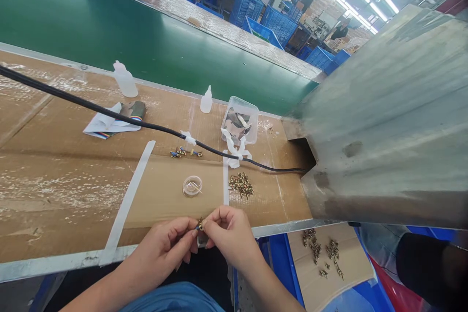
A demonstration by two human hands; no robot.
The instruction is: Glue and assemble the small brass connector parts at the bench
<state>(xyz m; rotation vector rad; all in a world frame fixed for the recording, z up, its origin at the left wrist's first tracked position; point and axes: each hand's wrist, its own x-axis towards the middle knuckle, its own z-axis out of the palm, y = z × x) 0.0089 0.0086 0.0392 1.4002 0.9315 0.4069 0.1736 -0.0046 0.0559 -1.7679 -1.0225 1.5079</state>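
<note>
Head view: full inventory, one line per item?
small brass part: 1, gold, pinched between both hands
clear round lid: 1, transparent, cardboard centre
loose brass parts: pile, gold, right of lid
black cable: 1, across bench
squeeze bottles: 2, white, bench back edge
plastic tub: 1, clear, by cable
green conveyor belt: 1, behind bench
left hand: 1, at bench edge
right hand: 1, beside it

Factory assembly line: green conveyor belt [109,24], blue crates [256,7], workbench [54,180].
</note>
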